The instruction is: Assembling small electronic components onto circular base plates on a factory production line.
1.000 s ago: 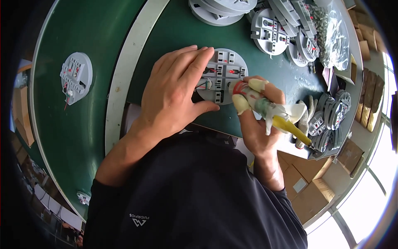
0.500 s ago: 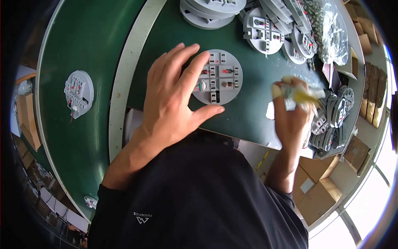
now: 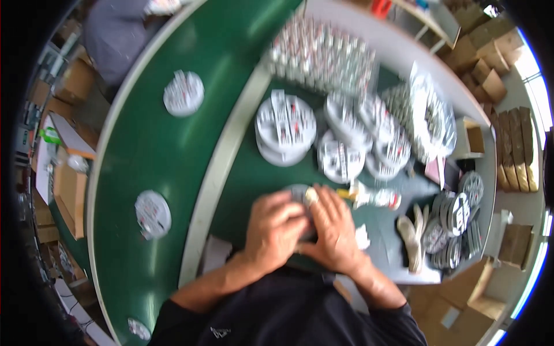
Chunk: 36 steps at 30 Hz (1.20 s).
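A round white disc-shaped part (image 3: 299,193) lies on the green work table (image 3: 248,173) right in front of me. My left hand (image 3: 274,228) and my right hand (image 3: 333,228) are both closed over it and hide most of it. A fingertip of my right hand wears a pale cover (image 3: 311,196). A small tube with a yellow nozzle (image 3: 372,198) lies on the table just right of my hands, untouched.
Stacks of round white parts (image 3: 285,130) stand beyond my hands, with more (image 3: 459,222) at the right beside a work glove (image 3: 411,230). Two discs (image 3: 183,92) (image 3: 152,213) ride the green conveyor belt at left. Cardboard boxes (image 3: 508,144) line the right edge.
My right hand has put down the tube and joined the left hand on the disc. The view has tilted up, showing more of the table and belt.
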Motion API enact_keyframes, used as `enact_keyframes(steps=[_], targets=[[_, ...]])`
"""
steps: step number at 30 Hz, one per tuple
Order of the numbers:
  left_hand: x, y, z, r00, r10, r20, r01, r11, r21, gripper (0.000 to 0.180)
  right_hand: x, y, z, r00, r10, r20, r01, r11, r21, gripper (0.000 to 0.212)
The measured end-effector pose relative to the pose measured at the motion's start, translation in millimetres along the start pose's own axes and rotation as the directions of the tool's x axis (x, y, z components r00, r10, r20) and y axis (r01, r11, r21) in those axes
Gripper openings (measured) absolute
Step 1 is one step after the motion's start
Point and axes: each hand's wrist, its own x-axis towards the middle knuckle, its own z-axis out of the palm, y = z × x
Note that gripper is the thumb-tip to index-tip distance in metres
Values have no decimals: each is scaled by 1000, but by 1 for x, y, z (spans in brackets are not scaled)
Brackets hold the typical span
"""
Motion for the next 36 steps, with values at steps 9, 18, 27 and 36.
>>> enact_keyframes(steps=[9, 18, 27, 36], targets=[[-14, 7, 7, 997, -74, -20, 75, 995, 63, 13, 7, 7, 12, 993, -96, -72, 96, 995, -1, 99], [-7, -6, 9, 999, 43, -8, -40, 968, 246, 11, 13, 12, 13, 989, -124, -83, 122, 992, -32, 109], [6, -11, -7, 967, 229, 109, -247, 946, 208, 8, 13, 8, 24, 983, -139, -119, 137, 990, -26, 108], [8, -26, 1, 954, 293, 68, -300, 946, 126, 9, 10, 3, 21, 987, -116, -115, 116, 993, -7, 105]])
